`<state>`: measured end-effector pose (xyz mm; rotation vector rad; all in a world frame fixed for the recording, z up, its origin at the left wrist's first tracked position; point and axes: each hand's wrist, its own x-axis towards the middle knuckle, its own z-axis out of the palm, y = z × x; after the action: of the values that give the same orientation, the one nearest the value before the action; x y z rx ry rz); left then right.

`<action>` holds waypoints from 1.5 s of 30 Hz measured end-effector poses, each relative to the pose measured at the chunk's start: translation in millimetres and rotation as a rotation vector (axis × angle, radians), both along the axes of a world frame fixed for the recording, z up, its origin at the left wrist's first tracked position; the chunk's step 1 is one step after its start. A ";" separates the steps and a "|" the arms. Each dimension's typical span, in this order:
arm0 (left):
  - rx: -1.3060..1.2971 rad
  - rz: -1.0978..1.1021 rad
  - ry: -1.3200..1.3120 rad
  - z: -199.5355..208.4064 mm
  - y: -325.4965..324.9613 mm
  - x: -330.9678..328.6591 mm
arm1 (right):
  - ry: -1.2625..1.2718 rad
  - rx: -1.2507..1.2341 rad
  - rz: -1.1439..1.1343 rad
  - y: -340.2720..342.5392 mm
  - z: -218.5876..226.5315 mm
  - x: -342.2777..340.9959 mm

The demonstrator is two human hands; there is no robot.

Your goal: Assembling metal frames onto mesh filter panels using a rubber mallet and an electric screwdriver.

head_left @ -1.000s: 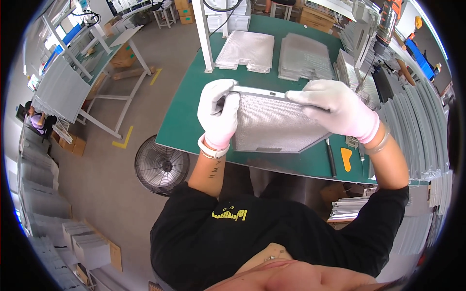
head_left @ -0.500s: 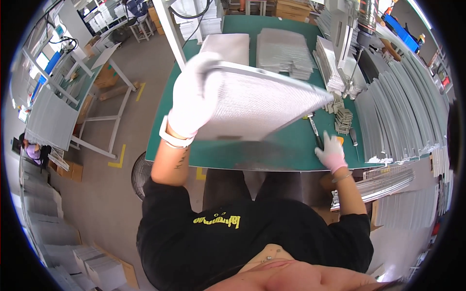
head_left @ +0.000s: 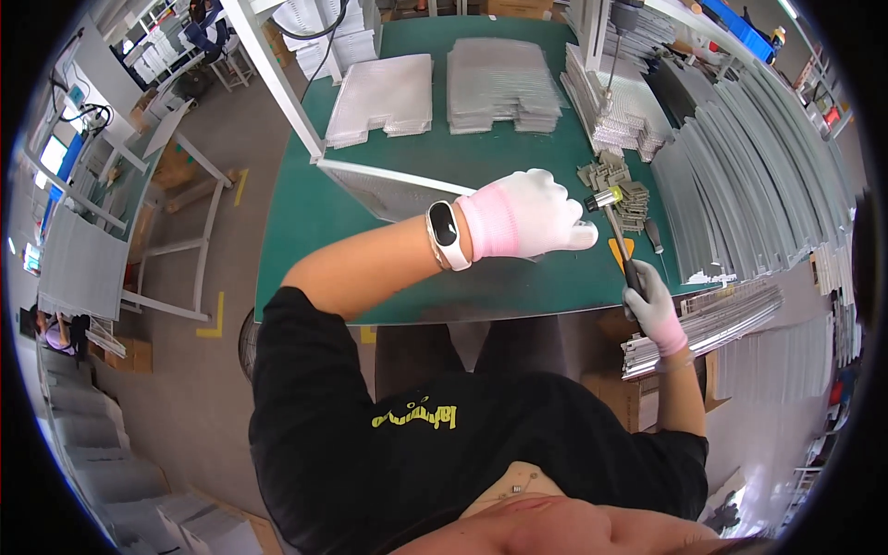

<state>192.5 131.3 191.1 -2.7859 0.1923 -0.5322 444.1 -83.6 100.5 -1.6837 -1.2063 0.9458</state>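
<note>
My right hand, in a white glove with a pink cuff, is closed around the black grip of a mallet at the table's front right. The mallet's head, one face yellow and one black, points away from me. A thin mesh panel with a pale metal frame stands tilted on the green table. My left hand, gloved alike, is closed at the right end of this framed panel; the hand and forearm hide much of it. Grey corner brackets lie in a heap just beyond the mallet head.
Stacks of notched mesh sheets lie at the back of the green table. A screwdriver and an orange tool lie near the brackets. Long grey strips are piled on the right. A white post rises at the left.
My left hand has come down and right with the framed panel, which was raised and now stands low on the table. My right hand has picked up the mallet from the table.
</note>
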 end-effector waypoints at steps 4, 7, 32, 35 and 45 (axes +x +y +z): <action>-0.098 0.120 -0.231 -9.7 0.0 8.8 | -0.264 0.270 0.128 -12.5 49.7 -4.4; -0.271 0.271 -0.557 -35.8 -5.5 18.1 | -0.388 0.311 0.074 -16.5 98.7 0.3; -0.316 0.360 -0.837 -49.6 -8.2 36.4 | -0.606 0.556 -0.192 -19.0 123.9 -17.2; -0.333 0.356 -0.826 -50.3 -8.5 36.6 | -1.178 0.383 0.240 -6.1 126.9 -31.1; -0.275 0.322 -0.872 -51.4 -16.6 37.8 | -0.914 0.059 0.128 30.3 -27.7 5.0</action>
<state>230.2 114.7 139.7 -2.4510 -0.5378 -1.6824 449.0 -53.3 72.9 -2.0739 -1.9088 0.1534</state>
